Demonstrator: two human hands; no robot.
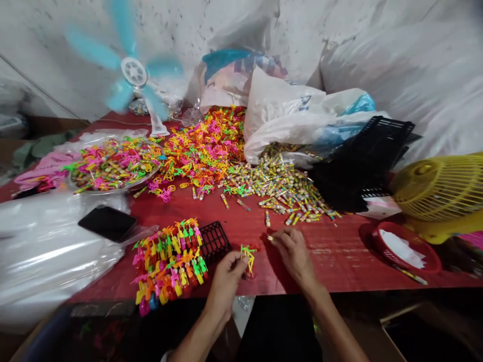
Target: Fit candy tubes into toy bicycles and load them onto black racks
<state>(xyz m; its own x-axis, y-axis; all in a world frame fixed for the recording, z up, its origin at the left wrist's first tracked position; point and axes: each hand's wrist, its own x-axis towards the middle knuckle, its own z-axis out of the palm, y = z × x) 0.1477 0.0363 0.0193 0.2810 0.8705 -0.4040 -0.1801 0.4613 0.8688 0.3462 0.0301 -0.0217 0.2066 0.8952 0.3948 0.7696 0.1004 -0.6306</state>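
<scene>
My left hand is closed on a small plastic toy with green, yellow and reddish clear parts, just above the table's front edge. To its right, my right hand pinches a small printed tube, whose pale end shows at the fingertips. Left of my left hand is a black plastic rack, its left part filled with rows of colourful toys. Beyond my hands lie a heap of small printed tubes and a heap of bright plastic pieces.
A round tray of mixed pieces stands at left, near a phone on plastic sheeting. Behind it a blue-bladed fan spins. White bags, black racks, a yellow fan and a red basket occupy the right.
</scene>
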